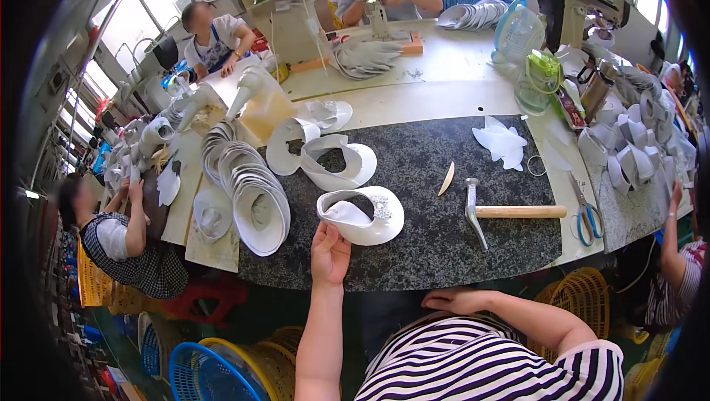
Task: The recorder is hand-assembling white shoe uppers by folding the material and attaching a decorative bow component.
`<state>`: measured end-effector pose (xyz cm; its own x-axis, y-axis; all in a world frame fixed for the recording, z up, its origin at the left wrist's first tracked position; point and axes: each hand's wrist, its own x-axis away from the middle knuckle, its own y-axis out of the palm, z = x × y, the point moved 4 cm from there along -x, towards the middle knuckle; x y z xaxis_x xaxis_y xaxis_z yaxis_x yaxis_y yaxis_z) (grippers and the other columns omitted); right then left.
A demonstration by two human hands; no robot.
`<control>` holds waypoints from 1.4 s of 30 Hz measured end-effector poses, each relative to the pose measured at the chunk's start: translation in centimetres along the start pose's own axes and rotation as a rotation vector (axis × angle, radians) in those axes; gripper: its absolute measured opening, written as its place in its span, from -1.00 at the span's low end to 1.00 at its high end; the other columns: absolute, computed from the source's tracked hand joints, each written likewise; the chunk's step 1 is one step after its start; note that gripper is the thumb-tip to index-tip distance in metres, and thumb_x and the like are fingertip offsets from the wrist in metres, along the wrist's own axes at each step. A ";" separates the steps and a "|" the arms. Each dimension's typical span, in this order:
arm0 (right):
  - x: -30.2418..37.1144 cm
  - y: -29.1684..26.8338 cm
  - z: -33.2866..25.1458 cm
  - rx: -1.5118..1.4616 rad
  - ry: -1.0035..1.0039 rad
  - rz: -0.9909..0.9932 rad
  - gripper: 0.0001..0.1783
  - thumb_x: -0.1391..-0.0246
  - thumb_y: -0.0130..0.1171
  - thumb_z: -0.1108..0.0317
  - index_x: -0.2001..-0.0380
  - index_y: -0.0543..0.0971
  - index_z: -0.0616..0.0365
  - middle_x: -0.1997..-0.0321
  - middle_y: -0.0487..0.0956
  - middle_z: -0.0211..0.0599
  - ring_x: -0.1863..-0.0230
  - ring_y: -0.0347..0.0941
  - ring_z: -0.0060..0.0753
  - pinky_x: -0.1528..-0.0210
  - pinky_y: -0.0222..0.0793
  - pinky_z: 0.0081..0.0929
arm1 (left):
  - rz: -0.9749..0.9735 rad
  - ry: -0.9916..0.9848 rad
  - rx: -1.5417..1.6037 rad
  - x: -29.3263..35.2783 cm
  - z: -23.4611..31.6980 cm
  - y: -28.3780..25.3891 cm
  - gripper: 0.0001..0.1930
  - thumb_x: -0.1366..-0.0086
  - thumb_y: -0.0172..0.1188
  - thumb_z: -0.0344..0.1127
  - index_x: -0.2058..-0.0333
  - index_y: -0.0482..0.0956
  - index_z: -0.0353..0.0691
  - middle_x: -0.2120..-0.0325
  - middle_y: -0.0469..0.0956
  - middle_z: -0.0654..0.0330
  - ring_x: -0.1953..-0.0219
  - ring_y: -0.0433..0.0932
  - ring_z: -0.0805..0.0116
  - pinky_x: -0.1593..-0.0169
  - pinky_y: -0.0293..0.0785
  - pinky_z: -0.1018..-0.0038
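My left hand pinches the near left edge of a white shoe upper, a loop with a sparkly beaded ornament at its opening. The upper is over the dark speckled work slab. Just beyond it lie another white upper and further pale pieces. My right hand rests low by my lap, below the slab's front edge, its fingers lying loosely extended with nothing seen in them. To the right of the held upper are a tan curved sliver and a hammer with a wooden handle.
Left of the slab stands a nested stack of uppers, with a glue container behind. Blue-handled scissors, white cut pieces and an upper pile lie right. Co-workers sit around; a sewing machine stands opposite, baskets below.
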<state>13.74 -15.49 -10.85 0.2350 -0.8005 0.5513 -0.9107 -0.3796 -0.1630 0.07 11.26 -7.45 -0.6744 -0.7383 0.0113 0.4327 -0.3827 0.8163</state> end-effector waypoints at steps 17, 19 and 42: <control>-14.9 4.6 14.5 0.413 0.039 0.440 -0.51 -0.41 -0.11 0.02 -0.19 0.51 0.09 -0.27 0.50 -0.01 -0.26 0.42 -0.15 -0.37 0.23 -0.25 | 0.033 0.020 -0.020 -0.1 0.5 0.4 -0.45 -0.35 0.26 -0.41 -0.27 0.31 -0.32 -0.19 0.49 0.13 -0.25 0.46 0.27 -0.37 0.33 0.32; -15.2 4.9 13.6 0.401 0.011 0.463 -0.50 -0.41 -0.10 0.02 -0.19 0.51 0.09 -0.27 0.50 -0.02 -0.27 0.41 -0.15 -0.38 0.22 -0.24 | 0.045 0.012 -0.011 0.4 0.6 0.4 -0.41 -0.33 0.29 -0.42 -0.28 0.29 -0.32 -0.20 0.48 0.12 -0.27 0.44 0.24 -0.39 0.31 0.27; -16.6 3.1 9.9 0.433 -0.024 0.481 -0.42 -0.36 0.00 -0.06 -0.25 0.48 0.10 -0.35 0.46 -0.06 -0.38 0.32 -0.14 -0.45 0.10 -0.23 | 0.120 -0.314 0.103 3.4 0.3 -0.3 -0.33 -0.16 0.30 -0.53 -0.27 0.32 -0.18 -0.19 0.49 0.06 -0.28 0.45 0.15 -0.37 0.28 0.19</control>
<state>10.40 -7.94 -28.64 -0.1534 -0.9361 0.3165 -0.6977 -0.1242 -0.7055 -2.54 8.98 -7.50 -0.7805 -0.5615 0.2746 0.4682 -0.2341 0.8520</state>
